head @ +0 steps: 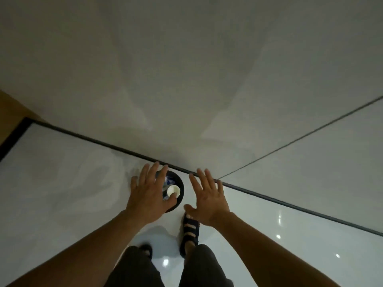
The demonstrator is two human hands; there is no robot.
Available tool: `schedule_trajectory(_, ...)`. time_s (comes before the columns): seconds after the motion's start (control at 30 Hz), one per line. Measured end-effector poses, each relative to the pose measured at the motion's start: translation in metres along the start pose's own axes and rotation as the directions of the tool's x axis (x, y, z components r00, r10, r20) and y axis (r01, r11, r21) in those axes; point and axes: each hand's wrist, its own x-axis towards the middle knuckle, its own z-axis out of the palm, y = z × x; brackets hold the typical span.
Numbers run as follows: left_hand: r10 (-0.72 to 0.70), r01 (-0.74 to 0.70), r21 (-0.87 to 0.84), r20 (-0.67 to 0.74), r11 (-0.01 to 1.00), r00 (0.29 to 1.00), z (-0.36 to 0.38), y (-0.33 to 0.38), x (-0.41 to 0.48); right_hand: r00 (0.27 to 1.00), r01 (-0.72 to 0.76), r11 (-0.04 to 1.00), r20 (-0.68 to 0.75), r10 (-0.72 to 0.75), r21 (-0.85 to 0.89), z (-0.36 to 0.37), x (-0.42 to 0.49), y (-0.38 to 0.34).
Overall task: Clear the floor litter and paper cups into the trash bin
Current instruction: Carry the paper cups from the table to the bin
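A round black trash bin (179,190) stands on the glossy white floor in a corner where two walls meet. Inside it lies a white paper cup (173,190) on top of bluish litter (168,181). My left hand (149,193) hovers over the bin's left side with fingers spread and straight, holding nothing; its thumb tip overlaps the cup's lower edge in the view. To the right of the bin my right hand (208,198) is spread open too, and empty.
Pale walls (186,79) rise just behind the bin, with a dark skirting line (269,198) along their base. My feet in dark sandals (189,230) stand right before the bin. White tiled floor (62,183) stretches left and right.
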Motion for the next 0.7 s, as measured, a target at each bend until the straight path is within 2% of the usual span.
schedule_trajectory(0.17, 0.169, -0.169, -0.034, -0.006, 0.985, 0.986, -0.046, 0.027, -0.048, 0.955, -0.256, 0.961, -0.125, 0.268, 0.106, -0.023, -0.096, -0.013)
schedule_trajectory(0.33, 0.363, -0.367, 0.034, 0.092, 0.930, 0.927, -0.059, 0.061, -0.086, 0.850, -0.484, 0.849, -0.118, 0.514, 0.214, -0.004, -0.195, -0.031)
schedule_trajectory(0.4, 0.453, -0.463, 0.057, 0.127, 0.885, 0.882, -0.063, 0.088, -0.095, 0.784, -0.562, 0.780, -0.124, 0.608, 0.276, 0.001, -0.234, -0.034)
schedule_trajectory(0.5, 0.608, -0.625, 0.097, 0.156, 0.775, 0.778, -0.065, 0.140, -0.119, 0.664, -0.650, 0.653, -0.127, 0.737, 0.388, 0.010, -0.297, -0.034)
schedule_trajectory(0.7, 0.813, -0.842, 0.147, 0.220, 0.519, 0.539, -0.048, 0.236, -0.192, 0.347, -0.735, 0.318, -0.071, 0.935, 0.599, 0.057, -0.414, -0.040)
